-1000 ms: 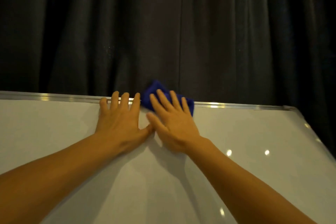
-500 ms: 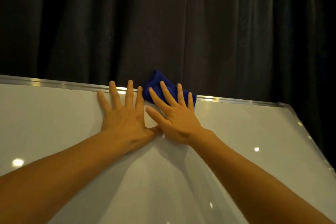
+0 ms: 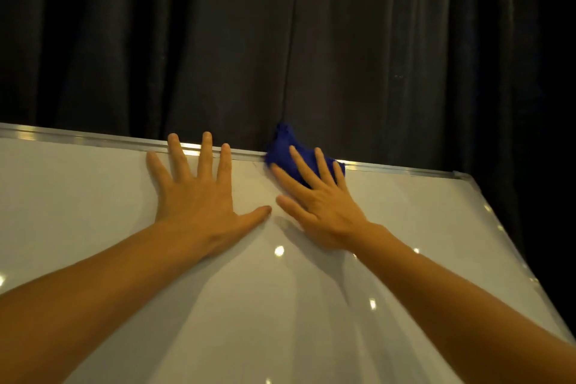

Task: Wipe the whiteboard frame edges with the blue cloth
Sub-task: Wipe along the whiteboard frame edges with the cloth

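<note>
Right hand (image 3: 324, 209) lies flat w/ fingers spread, pressing the blue cloth (image 3: 288, 150) down onto the top frame edge (image 3: 93, 140) of the whiteboard (image 3: 93, 212). No grip on it, just the fingertips (image 3: 294, 154) laid over the cloth, palm on the white surface below. Cloth is bunched, sits across the metal strip approx mid-way along the top edge, 1 corner poking up past the frame against the dark curtain (image 3: 280, 40) behind. Thumb points left across the board, not touching the cloth.

Left hand (image 3: 199, 199) is also wide open & flat, holding nothing, palm on the board just left of the right hand. Its 3 longer fingers reach up onto the frame strip; little finger stops short of it. Thumb tip is v. near the right thumb, can't tell if they touch. Both forearms bare, coming in from the bottom corners.

Board fills the lower part of the head view; its top right corner (image 3: 461, 174) shows, right side edge running down to the frame's bottom right. Small light spots reflect off the surface.
</note>
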`<state>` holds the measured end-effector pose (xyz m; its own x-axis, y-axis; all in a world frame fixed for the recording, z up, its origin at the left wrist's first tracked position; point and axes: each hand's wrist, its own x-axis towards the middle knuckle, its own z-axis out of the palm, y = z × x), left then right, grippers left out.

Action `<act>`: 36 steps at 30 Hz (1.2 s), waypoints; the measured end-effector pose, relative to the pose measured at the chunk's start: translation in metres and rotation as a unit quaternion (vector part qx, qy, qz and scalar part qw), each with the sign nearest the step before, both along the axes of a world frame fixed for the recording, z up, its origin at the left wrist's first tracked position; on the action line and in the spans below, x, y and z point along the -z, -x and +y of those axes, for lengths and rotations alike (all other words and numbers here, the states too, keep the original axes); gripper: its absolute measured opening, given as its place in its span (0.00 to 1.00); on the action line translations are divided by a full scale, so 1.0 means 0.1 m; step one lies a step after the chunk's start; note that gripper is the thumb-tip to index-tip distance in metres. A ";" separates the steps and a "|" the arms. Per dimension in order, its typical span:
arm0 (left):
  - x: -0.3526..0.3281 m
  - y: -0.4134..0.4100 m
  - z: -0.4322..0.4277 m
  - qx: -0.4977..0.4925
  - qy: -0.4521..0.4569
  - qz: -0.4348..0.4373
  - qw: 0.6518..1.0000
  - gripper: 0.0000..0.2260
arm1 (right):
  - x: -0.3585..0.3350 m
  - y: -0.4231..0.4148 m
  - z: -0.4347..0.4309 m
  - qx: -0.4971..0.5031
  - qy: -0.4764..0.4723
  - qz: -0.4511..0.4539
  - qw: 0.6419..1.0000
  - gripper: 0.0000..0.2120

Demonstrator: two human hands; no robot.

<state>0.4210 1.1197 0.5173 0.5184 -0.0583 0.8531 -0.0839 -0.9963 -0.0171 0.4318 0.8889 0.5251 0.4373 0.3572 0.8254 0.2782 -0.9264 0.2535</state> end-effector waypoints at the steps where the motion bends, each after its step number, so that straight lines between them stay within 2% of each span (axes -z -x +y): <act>1: 0.00 0.00 0.01 0.008 -0.001 0.000 1.000 0.54 | -0.02 0.02 -0.22 0.017 -0.011 0.013 1.000 0.29; 2: 0.01 0.00 0.00 0.015 -0.005 -0.002 1.000 0.54 | -0.05 0.05 -0.43 0.037 -0.057 0.035 0.997 0.30; 4: 0.01 0.01 -0.01 0.019 -0.008 -0.001 1.000 0.54 | -0.13 0.07 -0.64 0.046 -0.212 0.072 0.974 0.34; 6: -0.01 0.03 -0.12 0.017 0.004 0.010 1.000 0.54 | -0.22 0.06 -0.50 0.017 -0.344 0.071 0.936 0.38; 7: -0.02 0.04 -0.20 0.012 0.017 0.018 1.000 0.55 | -0.27 0.04 -0.32 -0.007 -0.371 0.072 0.926 0.40; 9: -0.04 0.06 -0.40 -0.005 0.039 0.041 0.998 0.57 | -0.27 -0.02 0.05 -0.050 -0.320 0.069 0.944 0.42; 11: -0.06 0.05 -0.57 -0.025 0.040 0.050 0.998 0.58 | -0.14 -0.06 0.24 -0.067 -0.182 0.049 0.980 0.40; 13: -0.05 0.04 -0.64 -0.028 0.033 0.043 0.998 0.57 | -0.08 -0.06 0.09 -0.070 -0.086 0.021 0.994 0.33; 15: -0.01 0.04 -0.66 -0.013 0.029 0.039 0.999 0.57 | -0.10 -0.05 -0.26 -0.044 -0.031 -0.005 0.999 0.29; 19: 0.06 0.02 -0.67 -0.008 0.006 0.041 0.999 0.57 | -0.27 -0.08 -0.69 0.031 -0.032 -0.001 0.999 0.30; 21: 0.07 0.05 -0.69 -0.002 0.008 0.042 0.999 0.56 | -0.34 -0.11 -0.53 0.017 -0.042 0.015 0.999 0.32; 25: 0.09 0.05 -0.66 -0.015 0.010 0.037 0.999 0.55 | -0.26 -0.16 -0.14 -0.046 0.086 -0.034 0.995 0.31; 28: 0.11 0.04 -0.61 -0.020 0.008 0.040 0.999 0.55 | -0.35 -0.11 -0.45 -0.036 0.147 -0.059 0.987 0.33; 30: 0.11 0.05 -0.61 -0.016 0.003 0.044 0.999 0.55 | -0.40 -0.06 -0.68 0.000 0.143 -0.040 0.989 0.33; 32: 0.11 0.07 -0.63 -0.014 0.001 0.042 0.999 0.55 | -0.37 -0.01 -0.70 0.026 0.087 0.001 0.996 0.33; 34: 0.12 0.09 -0.65 -0.015 0.006 0.039 0.999 0.55 | -0.31 0.03 -0.51 -0.008 -0.033 0.076 0.997 0.35; 36: 0.12 0.11 -0.65 -0.011 0.009 0.041 0.999 0.55 | -0.28 0.05 -0.28 -0.056 -0.152 0.127 0.979 0.39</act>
